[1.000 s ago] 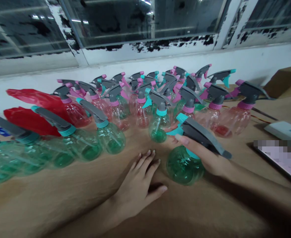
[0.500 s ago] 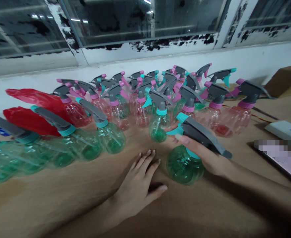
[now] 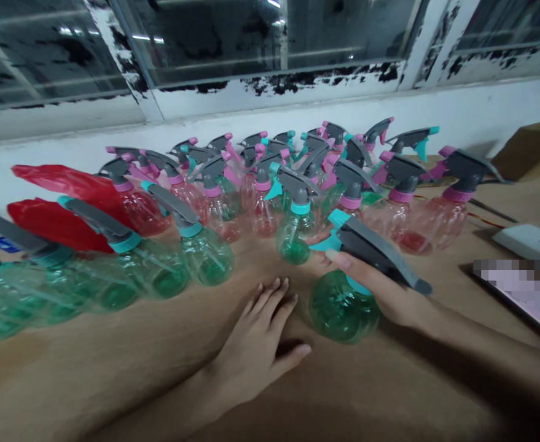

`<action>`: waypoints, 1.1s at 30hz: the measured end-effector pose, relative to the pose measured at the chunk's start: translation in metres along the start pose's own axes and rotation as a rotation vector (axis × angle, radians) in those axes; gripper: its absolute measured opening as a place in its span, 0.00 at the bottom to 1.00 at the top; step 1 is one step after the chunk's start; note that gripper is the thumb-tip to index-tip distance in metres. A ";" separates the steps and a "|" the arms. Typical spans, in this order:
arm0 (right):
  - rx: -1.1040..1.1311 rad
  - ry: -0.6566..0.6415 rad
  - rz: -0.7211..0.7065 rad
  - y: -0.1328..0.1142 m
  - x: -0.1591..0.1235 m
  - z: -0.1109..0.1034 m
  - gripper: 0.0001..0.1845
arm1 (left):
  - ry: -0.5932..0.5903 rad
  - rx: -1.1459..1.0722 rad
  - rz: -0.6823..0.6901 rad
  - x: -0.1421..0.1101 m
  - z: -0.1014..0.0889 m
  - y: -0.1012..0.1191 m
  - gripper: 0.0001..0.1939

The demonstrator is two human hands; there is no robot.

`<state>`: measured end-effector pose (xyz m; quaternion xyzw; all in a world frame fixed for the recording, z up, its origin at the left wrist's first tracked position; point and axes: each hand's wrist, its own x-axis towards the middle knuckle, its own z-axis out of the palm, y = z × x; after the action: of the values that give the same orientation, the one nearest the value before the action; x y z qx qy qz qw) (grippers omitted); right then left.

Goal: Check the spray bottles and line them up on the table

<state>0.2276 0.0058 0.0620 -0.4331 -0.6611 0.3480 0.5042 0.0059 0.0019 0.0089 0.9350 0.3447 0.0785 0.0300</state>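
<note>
My right hand [image 3: 380, 285] is closed around the neck of a green spray bottle [image 3: 341, 313] with a grey and turquoise trigger head. The thumb lies along the near side, and most of the fingers are hidden behind the head. This bottle stands upright on the wooden table [image 3: 172, 368]. Left of it, my left hand [image 3: 260, 337] rests flat on the tabletop, fingers stretched out and holding nothing. Just beyond the fingertips stands another green spray bottle [image 3: 293, 236]. A row of green spray bottles [image 3: 205, 258] runs off to the left.
Many pink spray bottles [image 3: 263, 212], with some green ones among them, crowd the back by the wall. Red plastic bags [image 3: 62, 224] lie behind the left row. At right are a phone [image 3: 518, 301], a white power strip [image 3: 534, 239], cables and a cardboard box [image 3: 528, 147].
</note>
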 end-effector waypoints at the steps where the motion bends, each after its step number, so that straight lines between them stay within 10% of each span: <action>1: 0.010 0.002 0.019 0.000 0.000 0.000 0.10 | 0.001 -0.001 -0.001 0.000 0.000 0.000 0.33; 33: -0.149 0.022 -0.045 -0.010 0.004 -0.005 0.15 | -0.012 -0.027 -0.013 0.001 -0.001 0.000 0.32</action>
<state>0.2294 0.0054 0.0739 -0.4582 -0.6892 0.2818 0.4854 0.0063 0.0024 0.0099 0.9327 0.3494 0.0773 0.0453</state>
